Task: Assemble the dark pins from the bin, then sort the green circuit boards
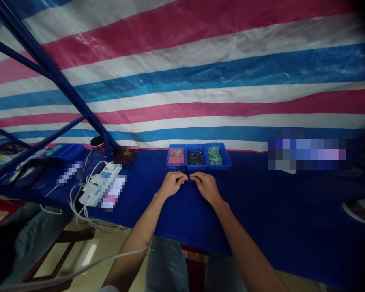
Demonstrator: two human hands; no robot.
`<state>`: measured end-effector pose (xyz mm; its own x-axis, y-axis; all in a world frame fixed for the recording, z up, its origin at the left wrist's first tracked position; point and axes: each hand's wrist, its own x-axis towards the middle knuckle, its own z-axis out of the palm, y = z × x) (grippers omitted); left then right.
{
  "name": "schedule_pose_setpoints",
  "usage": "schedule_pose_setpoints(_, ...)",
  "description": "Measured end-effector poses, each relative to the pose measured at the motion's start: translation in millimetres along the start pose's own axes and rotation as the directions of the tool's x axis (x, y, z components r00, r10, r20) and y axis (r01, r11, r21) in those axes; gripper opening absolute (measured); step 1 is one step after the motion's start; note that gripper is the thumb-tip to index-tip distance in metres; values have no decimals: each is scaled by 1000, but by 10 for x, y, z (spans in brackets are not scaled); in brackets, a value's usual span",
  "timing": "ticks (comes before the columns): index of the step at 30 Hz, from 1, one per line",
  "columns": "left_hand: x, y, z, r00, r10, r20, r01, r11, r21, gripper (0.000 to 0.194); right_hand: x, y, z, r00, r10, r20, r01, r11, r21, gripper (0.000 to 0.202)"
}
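My left hand (172, 183) and my right hand (205, 184) meet fingertip to fingertip over the blue table, just in front of three joined blue bins. Both hands are closed in a pinch. Between them is a small, thin, light-coloured piece (188, 177), too small to identify. The left bin holds a pink item (176, 156) with something clear on it. Dark metal pieces (196, 158) fill the middle bin. Green packets (214, 156) lie in the right bin.
A white power strip (101, 184) with tangled cables lies on the table (252, 211) at the left. Blue metal bars (69, 101) rise behind it, near a dark cup (97, 142). Striped sheeting (182, 113) hangs behind the bins. Another person's leg (36, 235) shows at lower left.
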<state>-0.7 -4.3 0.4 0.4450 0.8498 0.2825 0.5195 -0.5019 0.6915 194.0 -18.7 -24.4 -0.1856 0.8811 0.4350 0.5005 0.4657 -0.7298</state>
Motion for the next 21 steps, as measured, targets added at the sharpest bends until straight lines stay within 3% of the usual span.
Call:
schedule_pose_setpoints(13, -1, 12, 5, 1000, 24, -3, -24, 1000, -6, 24, 27, -71, -63, 1000, -8, 19, 9, 999, -34, 26)
schedule_pose_setpoints(21, 2, 47, 2, 1000, 19, -3, -19, 1000, -20, 28, 15, -95, -51, 995, 86, 56, -72, 974, -216, 31)
